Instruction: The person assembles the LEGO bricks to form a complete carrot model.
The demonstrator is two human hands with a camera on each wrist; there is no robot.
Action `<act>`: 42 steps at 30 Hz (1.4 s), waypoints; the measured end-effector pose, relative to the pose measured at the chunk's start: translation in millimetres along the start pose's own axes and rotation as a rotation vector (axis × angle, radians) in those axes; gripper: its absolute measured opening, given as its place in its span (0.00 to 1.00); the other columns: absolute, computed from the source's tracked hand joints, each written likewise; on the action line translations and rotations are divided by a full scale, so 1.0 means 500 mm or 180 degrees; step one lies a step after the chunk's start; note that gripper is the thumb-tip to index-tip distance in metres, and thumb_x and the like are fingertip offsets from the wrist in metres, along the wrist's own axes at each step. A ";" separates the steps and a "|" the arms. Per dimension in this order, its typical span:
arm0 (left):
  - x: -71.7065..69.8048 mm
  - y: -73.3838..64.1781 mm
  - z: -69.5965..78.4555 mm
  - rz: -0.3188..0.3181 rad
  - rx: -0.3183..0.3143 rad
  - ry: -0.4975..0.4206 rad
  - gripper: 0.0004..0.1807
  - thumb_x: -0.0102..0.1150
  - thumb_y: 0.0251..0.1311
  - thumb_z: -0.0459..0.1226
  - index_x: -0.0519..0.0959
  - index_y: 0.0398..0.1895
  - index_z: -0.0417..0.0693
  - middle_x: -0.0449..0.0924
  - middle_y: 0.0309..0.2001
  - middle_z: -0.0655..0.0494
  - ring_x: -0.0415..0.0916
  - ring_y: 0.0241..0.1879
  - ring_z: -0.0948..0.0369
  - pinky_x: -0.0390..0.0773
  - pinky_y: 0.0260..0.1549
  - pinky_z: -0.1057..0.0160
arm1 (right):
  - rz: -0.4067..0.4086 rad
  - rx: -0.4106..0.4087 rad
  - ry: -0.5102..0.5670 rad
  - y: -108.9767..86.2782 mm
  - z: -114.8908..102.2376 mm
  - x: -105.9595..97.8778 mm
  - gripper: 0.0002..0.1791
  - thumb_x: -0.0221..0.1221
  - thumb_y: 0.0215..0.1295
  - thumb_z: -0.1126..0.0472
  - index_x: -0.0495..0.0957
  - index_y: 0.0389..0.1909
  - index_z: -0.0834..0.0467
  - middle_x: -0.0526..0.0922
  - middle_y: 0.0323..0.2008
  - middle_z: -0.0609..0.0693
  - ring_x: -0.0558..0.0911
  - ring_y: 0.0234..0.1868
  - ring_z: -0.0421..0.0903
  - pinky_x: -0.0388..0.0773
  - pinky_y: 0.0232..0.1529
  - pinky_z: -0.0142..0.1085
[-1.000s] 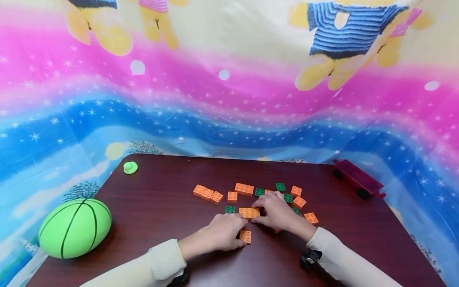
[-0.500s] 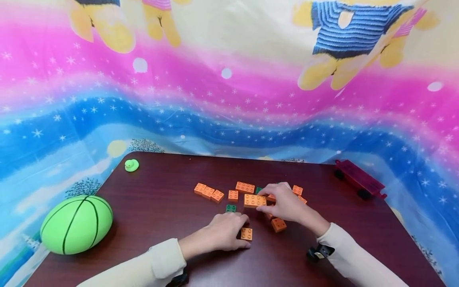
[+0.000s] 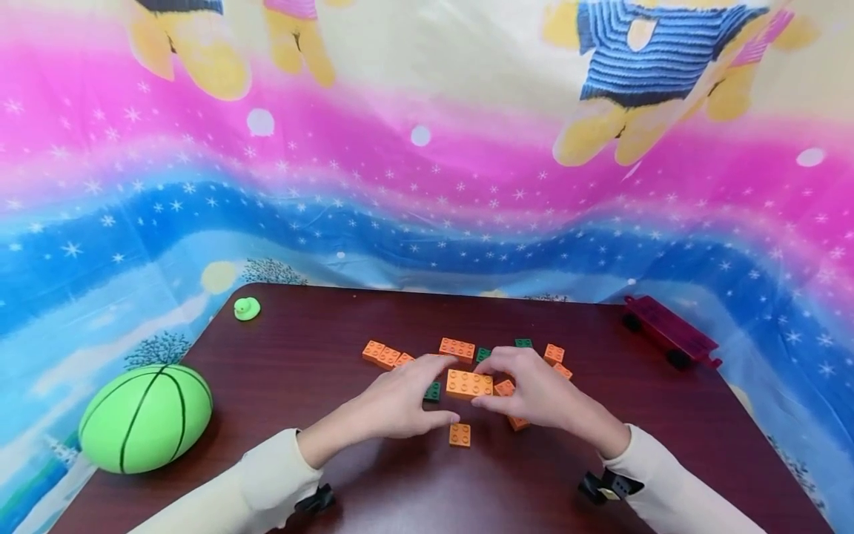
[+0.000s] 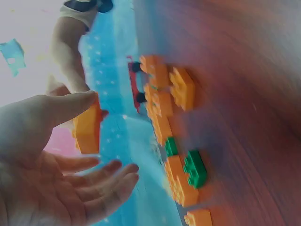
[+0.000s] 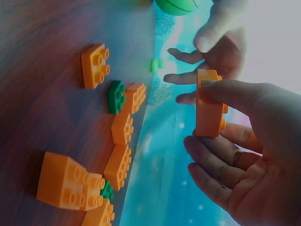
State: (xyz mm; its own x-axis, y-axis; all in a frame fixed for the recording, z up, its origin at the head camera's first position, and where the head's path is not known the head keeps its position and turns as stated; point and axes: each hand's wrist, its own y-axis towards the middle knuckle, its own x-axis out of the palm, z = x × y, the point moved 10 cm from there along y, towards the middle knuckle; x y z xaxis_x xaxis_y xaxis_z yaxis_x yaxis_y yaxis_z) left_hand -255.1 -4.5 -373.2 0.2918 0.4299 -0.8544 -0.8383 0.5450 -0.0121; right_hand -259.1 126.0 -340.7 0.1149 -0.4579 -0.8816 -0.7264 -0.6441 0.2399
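Note:
My right hand (image 3: 534, 389) pinches a long orange toy brick (image 3: 469, 383) between thumb and fingers. In the right wrist view the brick (image 5: 209, 106) is lifted well off the table, its studs facing the palm. Just left of it, my left hand (image 3: 400, 400) is spread, thumb and fingers apart. The left thumb overlaps the brick in the left wrist view, and the other fingers hold nothing. A square orange brick (image 3: 459, 435) lies on the table below the hands. Partly behind the left hand is a green brick (image 3: 432, 391).
Loose orange bricks (image 3: 457, 348) and green bricks (image 3: 523, 343) lie beyond and beside the hands. A green ball (image 3: 147, 419) sits at the left, a small green duck (image 3: 247, 308) at the far left corner. A red toy skateboard (image 3: 670, 330) stands at the right edge.
The right hand has raised the long orange brick and brought it slightly back left. The left hand has left the square brick, risen and spread its fingers near the long one.

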 end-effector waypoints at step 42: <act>0.111 0.040 0.003 -0.0358 0.0069 0.0989 0.11 0.79 0.49 0.46 0.83 0.25 0.57 0.73 0.23 0.67 0.67 0.26 0.67 0.68 0.21 0.64 | -0.0830 0.0303 0.0067 -0.034 0.031 0.168 0.15 0.69 0.65 0.51 0.87 0.50 0.51 0.89 0.45 0.42 0.83 0.46 0.33 0.81 0.46 0.33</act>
State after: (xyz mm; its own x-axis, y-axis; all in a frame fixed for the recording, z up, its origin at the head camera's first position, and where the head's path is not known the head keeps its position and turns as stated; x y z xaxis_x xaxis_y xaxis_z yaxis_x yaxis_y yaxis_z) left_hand -254.8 31.3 -420.2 0.2247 0.1279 -0.9660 -0.7979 0.5932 -0.1071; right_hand -247.6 107.8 -425.1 0.3196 -0.2972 -0.8997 -0.7306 -0.6820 -0.0343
